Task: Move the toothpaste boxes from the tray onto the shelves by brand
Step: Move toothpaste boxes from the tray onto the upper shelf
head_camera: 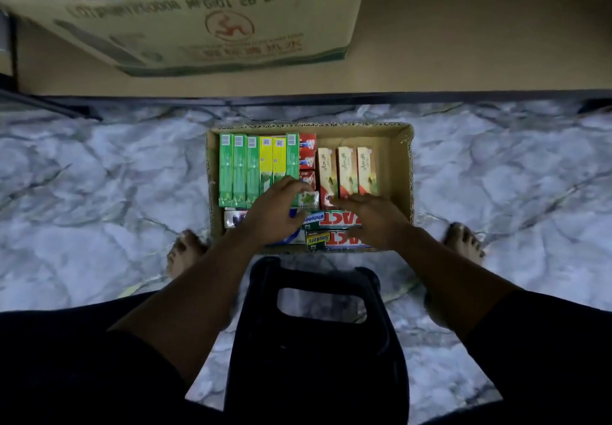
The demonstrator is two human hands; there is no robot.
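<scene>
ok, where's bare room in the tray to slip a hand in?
Bare tray floor behind the cream boxes, up to the far wall, and a strip between them and the right wall. Left half and near edge are packed.

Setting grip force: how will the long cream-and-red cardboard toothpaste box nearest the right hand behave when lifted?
The cream-and-red cardboard box is a slim carton, so probably stiff and light. Flat faces should stop rolling. It sits in a row with two twins beside bare floor of the brown cardboard tray, so a nudge may tip or slide it.
</scene>
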